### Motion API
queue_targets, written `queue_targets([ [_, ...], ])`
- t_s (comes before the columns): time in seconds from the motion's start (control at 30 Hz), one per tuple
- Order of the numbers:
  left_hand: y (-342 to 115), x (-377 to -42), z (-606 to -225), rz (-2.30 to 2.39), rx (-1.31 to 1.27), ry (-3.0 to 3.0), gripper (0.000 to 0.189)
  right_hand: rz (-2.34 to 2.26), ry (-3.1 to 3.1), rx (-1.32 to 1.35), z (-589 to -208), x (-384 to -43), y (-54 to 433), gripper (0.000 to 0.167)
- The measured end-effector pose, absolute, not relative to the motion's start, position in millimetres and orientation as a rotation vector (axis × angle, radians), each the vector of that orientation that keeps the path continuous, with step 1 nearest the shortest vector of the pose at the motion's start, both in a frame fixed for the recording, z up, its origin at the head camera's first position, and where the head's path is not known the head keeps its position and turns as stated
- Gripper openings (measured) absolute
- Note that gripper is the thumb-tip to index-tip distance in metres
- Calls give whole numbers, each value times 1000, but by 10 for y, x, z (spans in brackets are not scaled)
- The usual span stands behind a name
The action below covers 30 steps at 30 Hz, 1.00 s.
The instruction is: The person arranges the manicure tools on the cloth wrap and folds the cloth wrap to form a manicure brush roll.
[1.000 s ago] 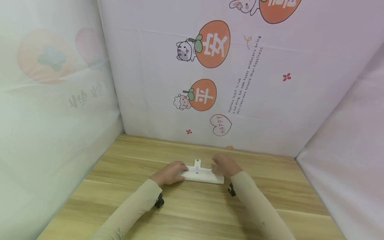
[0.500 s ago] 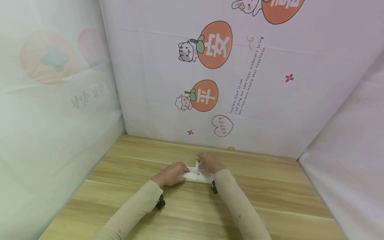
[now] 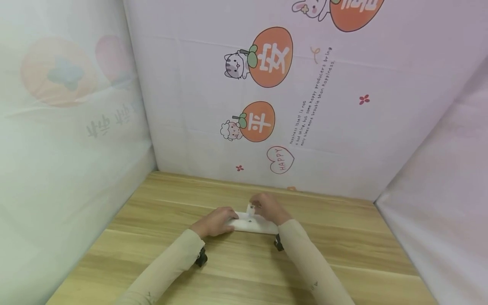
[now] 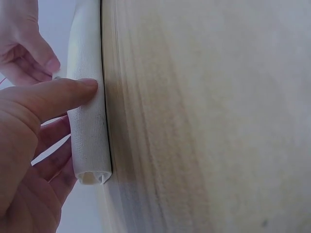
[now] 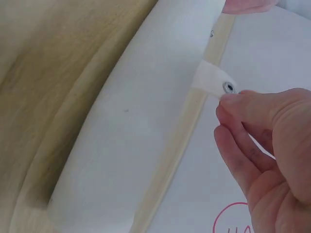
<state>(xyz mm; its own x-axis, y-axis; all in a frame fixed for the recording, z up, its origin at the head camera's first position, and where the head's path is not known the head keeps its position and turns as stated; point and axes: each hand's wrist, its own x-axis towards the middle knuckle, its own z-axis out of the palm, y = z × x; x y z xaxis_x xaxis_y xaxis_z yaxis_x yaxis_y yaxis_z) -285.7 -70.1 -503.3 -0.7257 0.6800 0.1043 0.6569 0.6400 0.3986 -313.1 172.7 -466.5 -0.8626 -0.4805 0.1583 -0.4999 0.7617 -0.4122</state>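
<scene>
A white rolled cloth case [image 3: 253,227] lies crosswise on the table near its far side. Its end in the left wrist view shows a hollow, layered roll [image 4: 90,136]. My left hand [image 3: 214,222] grips the left end, thumb over the top and fingers on the far side. From the roll's far edge rises a short white strap [image 5: 209,80] with a metal snap [image 5: 229,88] at its tip. My right hand [image 5: 277,141] pinches that tip between thumb and index finger. A second small snap [image 5: 212,34] shows on the roll further along.
The wood-grain table [image 3: 183,279] runs back to a white printed cloth wall [image 3: 206,169]. Plain and printed cloth hangs on the left [image 3: 68,169] and right [image 3: 438,203]. A small dark camera [image 3: 201,257] sits at my left wrist, another [image 3: 278,242] at my right.
My right hand has moved left from the roll's right end to the strap and pinches its tip. The strap, flat before, now tilts up. My left hand stays at the left end.
</scene>
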Motion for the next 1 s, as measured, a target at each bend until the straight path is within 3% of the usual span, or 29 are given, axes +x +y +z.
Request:
queue_targets([
  [1.0, -680, -2866, -5030, 650, 1101, 2769, 31, 685, -2900, 1062, -4695, -2772, 1813, 17],
])
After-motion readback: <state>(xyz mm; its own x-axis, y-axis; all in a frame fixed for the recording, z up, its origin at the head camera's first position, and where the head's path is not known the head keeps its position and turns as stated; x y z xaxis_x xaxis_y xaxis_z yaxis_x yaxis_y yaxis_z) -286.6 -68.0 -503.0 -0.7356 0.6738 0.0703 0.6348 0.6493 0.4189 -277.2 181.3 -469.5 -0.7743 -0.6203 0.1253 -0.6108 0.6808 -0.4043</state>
